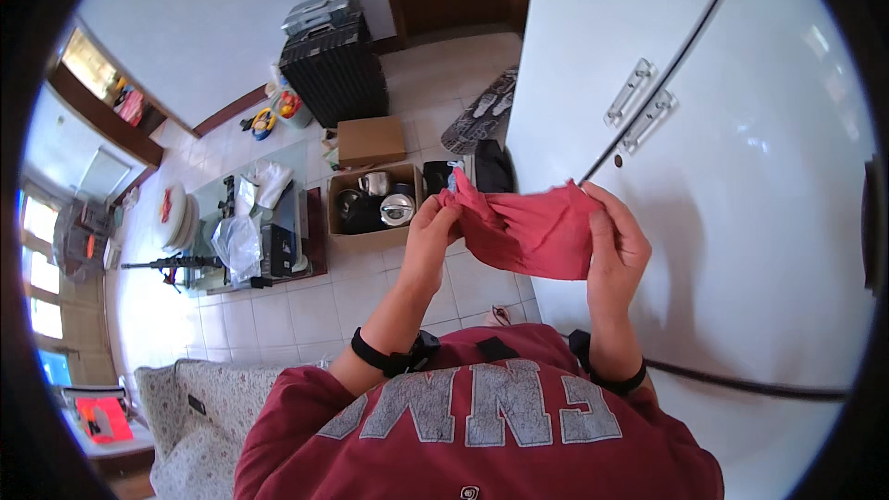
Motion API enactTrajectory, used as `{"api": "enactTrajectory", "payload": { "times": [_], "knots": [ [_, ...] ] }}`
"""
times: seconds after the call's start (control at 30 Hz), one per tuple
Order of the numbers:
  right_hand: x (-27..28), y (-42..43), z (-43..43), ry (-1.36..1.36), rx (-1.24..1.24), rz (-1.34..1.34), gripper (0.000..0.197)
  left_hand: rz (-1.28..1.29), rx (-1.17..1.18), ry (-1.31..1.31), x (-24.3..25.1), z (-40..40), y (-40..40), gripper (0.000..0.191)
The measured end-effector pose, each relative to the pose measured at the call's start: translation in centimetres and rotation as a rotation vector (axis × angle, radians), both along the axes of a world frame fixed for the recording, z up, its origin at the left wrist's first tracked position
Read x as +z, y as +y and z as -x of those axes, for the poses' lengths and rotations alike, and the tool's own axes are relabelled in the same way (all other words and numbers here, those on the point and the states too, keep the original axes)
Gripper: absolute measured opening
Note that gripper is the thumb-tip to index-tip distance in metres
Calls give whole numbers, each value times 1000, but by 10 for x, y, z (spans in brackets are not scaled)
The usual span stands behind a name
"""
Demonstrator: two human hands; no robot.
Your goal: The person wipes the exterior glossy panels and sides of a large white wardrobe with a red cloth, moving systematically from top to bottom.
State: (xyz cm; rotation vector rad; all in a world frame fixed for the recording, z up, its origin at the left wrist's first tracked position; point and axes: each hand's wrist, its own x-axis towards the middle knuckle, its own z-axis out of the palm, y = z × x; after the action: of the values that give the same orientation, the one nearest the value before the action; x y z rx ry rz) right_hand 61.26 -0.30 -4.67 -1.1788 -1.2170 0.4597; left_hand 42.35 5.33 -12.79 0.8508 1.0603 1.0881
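A thin pinkish-red cloth or bag [531, 229] is stretched between my two hands in front of my chest. My left hand [434, 229] pinches its bunched, twisted left end. At the opposite end, my right hand [618, 236] grips a flatter edge between thumb and fingers. Folds run across the middle of the material, and its lower edge hangs in a curve. Whether it is fabric or thin plastic, I cannot tell.
To the right stands a white cabinet [750, 236] with two metal handles [630, 92]. Beyond my left hand, an open cardboard box [371, 242] holds metal pots. Farther off are a glass-topped table [208, 187], a black suitcase [333, 69] and a patterned mat [479, 114]. A flowered sofa [208, 403] is at lower left.
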Motion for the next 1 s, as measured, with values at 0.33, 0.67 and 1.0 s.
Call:
{"api": "enactTrajectory", "payload": {
  "times": [0.33, 0.67, 1.0],
  "knots": [
    [-13, 49, -27, 352, 54, 65, 20, -206, 75, -348, 22, -17, 56, 31],
    [20, 88, -1, 785, 327, 84, 66, -33, -183, -725, 103, 44, 114, 53],
    [-7, 91, 57, 448, 120, 293, 38, 51, -368, -238, 50, 109, 139, 59]
  ]
}}
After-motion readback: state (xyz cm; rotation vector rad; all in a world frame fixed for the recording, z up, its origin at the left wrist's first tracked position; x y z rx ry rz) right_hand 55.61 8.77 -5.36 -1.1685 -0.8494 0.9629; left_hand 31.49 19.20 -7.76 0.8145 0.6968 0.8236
